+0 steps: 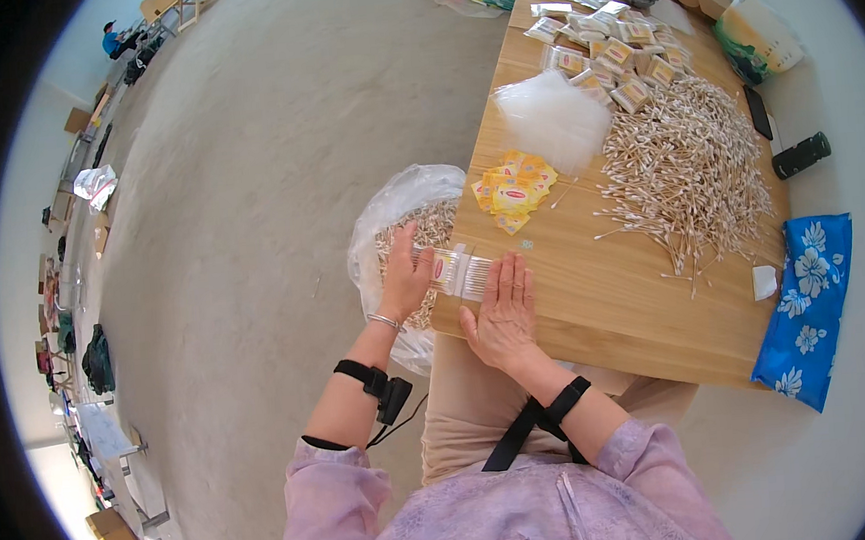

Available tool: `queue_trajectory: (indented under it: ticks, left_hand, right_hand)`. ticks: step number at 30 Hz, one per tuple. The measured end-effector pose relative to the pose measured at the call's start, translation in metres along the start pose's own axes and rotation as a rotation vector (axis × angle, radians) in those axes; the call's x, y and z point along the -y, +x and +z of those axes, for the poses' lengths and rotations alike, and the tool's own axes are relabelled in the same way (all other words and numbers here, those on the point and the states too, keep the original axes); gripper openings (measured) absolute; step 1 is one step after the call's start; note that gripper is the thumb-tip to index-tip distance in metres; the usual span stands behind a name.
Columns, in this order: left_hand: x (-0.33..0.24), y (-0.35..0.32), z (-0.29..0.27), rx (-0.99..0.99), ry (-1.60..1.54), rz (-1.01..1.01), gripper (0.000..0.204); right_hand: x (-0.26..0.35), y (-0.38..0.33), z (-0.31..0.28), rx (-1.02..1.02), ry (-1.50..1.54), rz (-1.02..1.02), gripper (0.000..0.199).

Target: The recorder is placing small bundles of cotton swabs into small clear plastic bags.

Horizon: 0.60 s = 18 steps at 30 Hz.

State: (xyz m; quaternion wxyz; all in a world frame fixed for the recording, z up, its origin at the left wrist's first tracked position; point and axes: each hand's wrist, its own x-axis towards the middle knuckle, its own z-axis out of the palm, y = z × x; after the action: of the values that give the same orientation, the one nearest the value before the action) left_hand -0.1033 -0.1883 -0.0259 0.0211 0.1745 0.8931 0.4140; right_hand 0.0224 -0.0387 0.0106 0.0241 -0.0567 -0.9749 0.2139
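A clear packet of white cotton swabs (461,274) with a small yellow card in it lies across the table's left edge, between my hands. My left hand (405,280) is at its left end, over the bag beside the table, fingers stretched out and thumb beside the packet. At the packet's right end my right hand (503,317) lies flat on the wood, fingers extended and close together. Just beyond are a pile of yellow printed cards (515,186) and a stack of clear plastic sleeves (554,119). Whether my left fingers press on the packet is hard to see.
Loose cotton swabs (691,167) are heaped on the wooden table (595,294), with filled packets (618,51) behind. A clear bag of swabs (359,250) stands left of the table. Along the right are a phone (759,113), black cylinder (802,155) and blue flowered pouch (807,314).
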Motion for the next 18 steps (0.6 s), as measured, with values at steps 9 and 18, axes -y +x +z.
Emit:
queue_trajectory:
  ticks: [9, 18]
  left_hand:
    - [0.010, 0.007, 0.005, 0.318, -0.973, -0.385, 0.042]
    - [0.000, 0.004, -0.007, 0.286, -1.082, -0.396, 0.039]
  right_hand:
    - [0.007, 0.002, 0.003, -0.018, -0.031, 0.026, 0.091]
    - [0.030, 0.008, 0.017, -0.023, -0.019, 0.032, 0.095]
